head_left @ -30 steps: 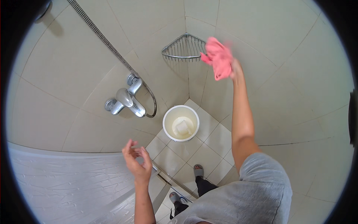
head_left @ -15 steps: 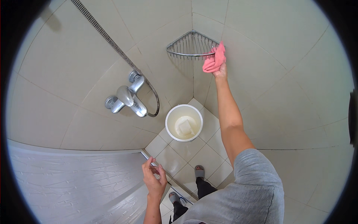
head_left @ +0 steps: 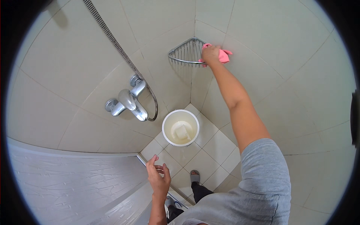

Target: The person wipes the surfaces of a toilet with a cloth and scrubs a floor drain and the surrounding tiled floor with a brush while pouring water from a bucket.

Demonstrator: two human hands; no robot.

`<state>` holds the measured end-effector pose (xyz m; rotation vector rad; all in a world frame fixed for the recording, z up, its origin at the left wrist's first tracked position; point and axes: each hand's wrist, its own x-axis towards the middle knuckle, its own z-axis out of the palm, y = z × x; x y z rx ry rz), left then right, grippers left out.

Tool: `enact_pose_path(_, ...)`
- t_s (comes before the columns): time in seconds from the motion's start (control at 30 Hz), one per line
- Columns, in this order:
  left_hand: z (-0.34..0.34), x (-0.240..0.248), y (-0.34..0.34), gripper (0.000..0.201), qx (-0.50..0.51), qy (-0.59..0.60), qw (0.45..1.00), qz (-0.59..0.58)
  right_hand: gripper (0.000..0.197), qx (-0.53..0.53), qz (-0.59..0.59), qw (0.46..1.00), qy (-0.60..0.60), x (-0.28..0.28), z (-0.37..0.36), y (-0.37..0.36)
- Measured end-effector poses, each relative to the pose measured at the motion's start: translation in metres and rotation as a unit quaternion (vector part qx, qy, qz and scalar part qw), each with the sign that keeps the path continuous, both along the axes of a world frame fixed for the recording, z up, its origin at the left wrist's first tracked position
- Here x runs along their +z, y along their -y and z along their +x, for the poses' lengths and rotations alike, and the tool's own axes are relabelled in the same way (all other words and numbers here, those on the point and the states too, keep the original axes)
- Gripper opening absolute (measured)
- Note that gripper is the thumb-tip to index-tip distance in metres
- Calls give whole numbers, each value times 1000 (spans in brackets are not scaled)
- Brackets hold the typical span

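right hand [head_left: 211,54] clenched on pink cloth [head_left: 223,56], pressing wire corner shelf [head_left: 185,52] at 12 o'clock; left hand [head_left: 158,180] loosely open, empty, 7 o'clock.

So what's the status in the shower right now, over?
Right hand pressing pink cloth on wire corner shelf. Left hand empty, open, low by glass door. White bucket on floor below, clear of both.
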<state>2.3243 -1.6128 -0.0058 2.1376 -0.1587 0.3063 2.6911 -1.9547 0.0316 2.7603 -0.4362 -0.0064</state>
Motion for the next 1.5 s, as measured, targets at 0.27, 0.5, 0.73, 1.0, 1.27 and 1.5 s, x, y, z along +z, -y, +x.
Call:
enact_pose_path(0.27,-10,6,-7,46,9,-3,1000,-7,31,-5,27,1000,-2,10,-2,17)
enact_pose_path(0.5,-20,-8,-37,46,55,-45,997,17,38,9,561,798,221,-14,-88,52)
enact_pose_path(0.73,-14,-5,-17,46,7,-57,998,9,40,-39,932,90,350,-116,-63,56)
enact_pose_path(1.0,-26,-4,-5,43,-15,-98,995,30,34,42,929,-176,323,-102,0,14)
enact_pose_path(1.27,-31,-24,-29,39,22,-107,993,48,26,52,950,-99,290,-121,-19,39)
enact_pose_path(1.5,8,-13,11,39,-53,-97,994,-9,20,78,948,-138,276,-118,-50,38)
